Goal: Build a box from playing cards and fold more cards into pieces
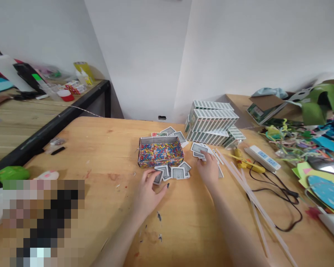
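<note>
An open box (160, 163) with a multicoloured pattern of small shapes stands on the table, its inner rim grey. Playing cards (178, 172) lie face down in a loose row along its near side. My left hand (149, 193) is at the row's left end, fingertips at a card and thumb spread apart from them. To the right of the box, my right hand (208, 170) has its fingers closed at the edge of an overlapping bunch of playing cards (198, 148). Part of that bunch is hidden under the hand. More cards (179, 137) lie behind the box.
Striped boxes (213, 120) are stacked at the back right. A yellow glue gun (249, 163), a power strip (263, 157), a black cable and long translucent sticks (252, 196) lie on the right. Craft scraps (323, 144) pile up beyond. Dark flakes (159, 216) dot the near tabletop.
</note>
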Demonstrator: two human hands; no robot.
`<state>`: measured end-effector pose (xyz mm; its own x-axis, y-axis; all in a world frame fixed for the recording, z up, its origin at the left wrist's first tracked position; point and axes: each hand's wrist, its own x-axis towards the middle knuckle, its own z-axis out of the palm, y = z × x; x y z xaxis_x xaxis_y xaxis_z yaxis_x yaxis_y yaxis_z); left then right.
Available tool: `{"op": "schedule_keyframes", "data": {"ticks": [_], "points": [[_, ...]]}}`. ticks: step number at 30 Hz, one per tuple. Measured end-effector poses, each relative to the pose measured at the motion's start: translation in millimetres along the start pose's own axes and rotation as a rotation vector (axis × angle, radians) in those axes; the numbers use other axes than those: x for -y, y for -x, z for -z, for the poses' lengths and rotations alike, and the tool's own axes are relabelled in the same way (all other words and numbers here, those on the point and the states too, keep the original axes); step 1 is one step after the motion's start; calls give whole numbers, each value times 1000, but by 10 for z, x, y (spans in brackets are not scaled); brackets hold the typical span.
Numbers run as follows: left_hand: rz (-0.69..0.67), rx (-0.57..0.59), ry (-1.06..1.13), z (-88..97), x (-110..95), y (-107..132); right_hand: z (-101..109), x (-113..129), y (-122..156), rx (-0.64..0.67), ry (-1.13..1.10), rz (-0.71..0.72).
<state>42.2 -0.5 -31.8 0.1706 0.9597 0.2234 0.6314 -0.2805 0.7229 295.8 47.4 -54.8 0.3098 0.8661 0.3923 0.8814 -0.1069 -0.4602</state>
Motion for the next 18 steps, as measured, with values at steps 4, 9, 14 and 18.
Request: {"op": "schedule_keyframes", "data": {"ticks": [4, 9, 14, 18], "points": [[14, 12, 27, 5, -9, 13, -9, -38, -291, 228, 286, 106], [23, 27, 53, -8, 8, 17, 78, -3, -372, 393, 391, 201], [21, 47, 59, -9, 4, 19, 104, 93, -287, 399, 395, 237], [18, 45, 81, -11, 0, 18, 77, 122, -234, 367, 341, 207]]}}
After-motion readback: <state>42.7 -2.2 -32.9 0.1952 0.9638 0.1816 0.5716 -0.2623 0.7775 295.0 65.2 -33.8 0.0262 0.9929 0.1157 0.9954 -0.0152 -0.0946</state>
